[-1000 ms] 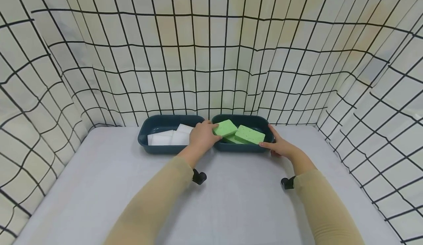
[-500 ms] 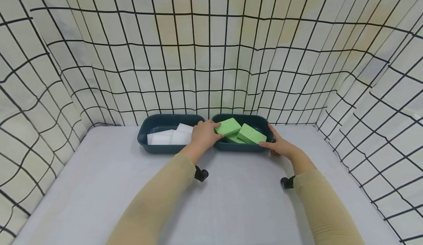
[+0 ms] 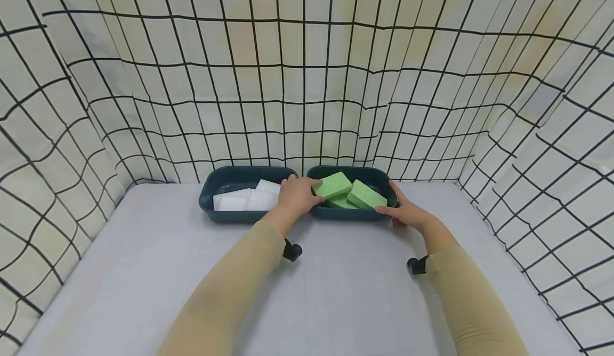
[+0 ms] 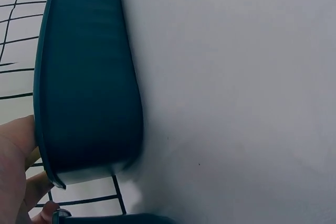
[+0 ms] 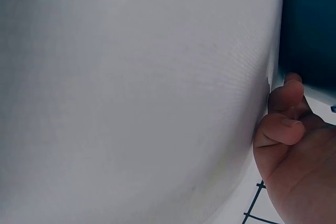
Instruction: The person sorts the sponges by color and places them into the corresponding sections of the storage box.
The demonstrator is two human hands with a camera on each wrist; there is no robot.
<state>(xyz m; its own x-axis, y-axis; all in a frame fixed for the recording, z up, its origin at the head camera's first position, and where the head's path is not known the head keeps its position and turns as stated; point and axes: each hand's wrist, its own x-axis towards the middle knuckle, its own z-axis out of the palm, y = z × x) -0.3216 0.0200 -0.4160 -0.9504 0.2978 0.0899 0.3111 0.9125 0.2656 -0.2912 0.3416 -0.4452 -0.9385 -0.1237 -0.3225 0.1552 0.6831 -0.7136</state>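
Two dark teal trays stand side by side at the back of the table. The left tray holds white sponges. In the right tray lie green sponges. My left hand reaches over that tray's left end and grips the tilted green sponge by its near edge. A second green sponge lies beside it. My right hand holds the right tray's right end, thumb at the front wall and fingers curled behind the rim.
The grey table stretches in front of the trays. White cloth walls with a black grid close in the back and both sides, just behind the trays.
The tilted green sponge has shifted slightly right under my left hand, and the second green sponge has slid a little right. Both hands stay at the right tray's ends.
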